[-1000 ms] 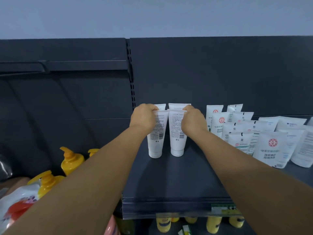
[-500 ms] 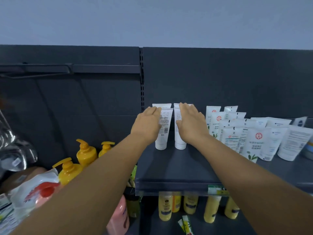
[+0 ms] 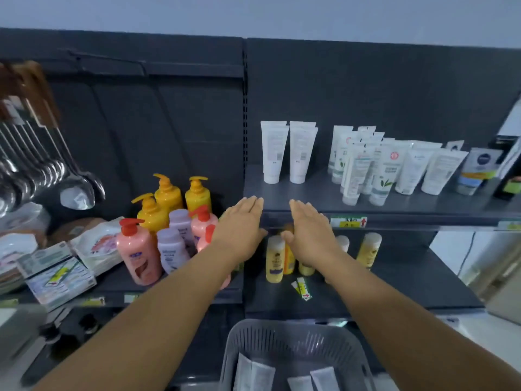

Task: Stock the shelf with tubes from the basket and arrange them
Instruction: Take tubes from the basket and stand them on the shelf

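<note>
Where the dark metal shelf (image 3: 394,206) runs across the right bay, two white tubes (image 3: 286,152) stand cap-down side by side at its left end, backs facing out with small grey print too blurred to read; more tubes of the same kind stand right behind them. Well to their right stands a crowd of white tubes (image 3: 366,165), some with a red round logo and green leaves, the writing unreadable. Past those a Nivea tube (image 3: 479,170) shows its dark blue badge. A price tag (image 3: 348,222) with a red arrow sits on the shelf's front edge. Behind everything is a dark grey back panel, and above it a pale wall.

Both hands hover flat, palms down, fingers straight and holding nothing: the left hand (image 3: 242,224) and the right hand (image 3: 308,230) sit near each other before the shelf's front edge, apart from the tubes. Below them, yellow bottles (image 3: 275,258) stand on a lower shelf. In the left bay stand yellow, pink and lilac pump bottles (image 3: 166,221), with hanging steel ladles (image 3: 42,165) farther left. At the bottom, a grey slotted basket (image 3: 282,340) holds several white tubes (image 3: 258,375) lying flat.
</note>
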Motion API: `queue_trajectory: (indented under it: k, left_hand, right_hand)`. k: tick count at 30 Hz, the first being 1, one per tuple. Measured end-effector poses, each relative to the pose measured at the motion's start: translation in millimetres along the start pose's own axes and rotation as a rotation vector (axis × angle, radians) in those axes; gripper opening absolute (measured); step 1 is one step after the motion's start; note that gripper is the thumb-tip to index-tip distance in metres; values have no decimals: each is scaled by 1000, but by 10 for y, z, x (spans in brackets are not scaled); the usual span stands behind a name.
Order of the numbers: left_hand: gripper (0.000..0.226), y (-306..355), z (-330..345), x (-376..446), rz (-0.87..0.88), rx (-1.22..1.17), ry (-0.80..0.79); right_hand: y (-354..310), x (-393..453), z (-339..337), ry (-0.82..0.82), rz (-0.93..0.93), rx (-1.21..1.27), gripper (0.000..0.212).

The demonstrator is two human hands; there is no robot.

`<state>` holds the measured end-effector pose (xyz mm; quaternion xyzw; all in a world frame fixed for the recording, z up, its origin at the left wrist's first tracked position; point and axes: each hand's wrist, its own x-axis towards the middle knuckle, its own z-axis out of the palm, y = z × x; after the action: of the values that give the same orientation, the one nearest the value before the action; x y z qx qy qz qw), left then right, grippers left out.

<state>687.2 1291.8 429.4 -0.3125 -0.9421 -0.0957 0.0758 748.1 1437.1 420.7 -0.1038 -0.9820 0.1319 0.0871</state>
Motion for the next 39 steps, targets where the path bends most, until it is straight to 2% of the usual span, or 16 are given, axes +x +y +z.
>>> queue_trajectory:
  k: [9,15,22,26,30,39]
  left_hand:
    - [74,56,614,-747,0,-61,-180]
    - [73,63,1238,-1033,-7,-86,-334]
    - [74,49,2004,-1228,-63,-106,-528]
    - [74,32,2443,-1260,-93,-105,-624]
    - [75,90,2947,-1247,-115,-121,-699]
    - [75,486,4054,-1153,-82,-201,-859]
  right_hand:
    - [145,-695,717,-91,67,-3,67]
    - [369,-965,1229,-276,141,6,70]
    - [676,-1196,1901,-403,196,42,74]
    - [898,-1245,2318,-465,252,60,65]
    - [1173,-1279,2748,-589,373,101,78]
    - [1840,-1312,3611,-770,576,83,86]
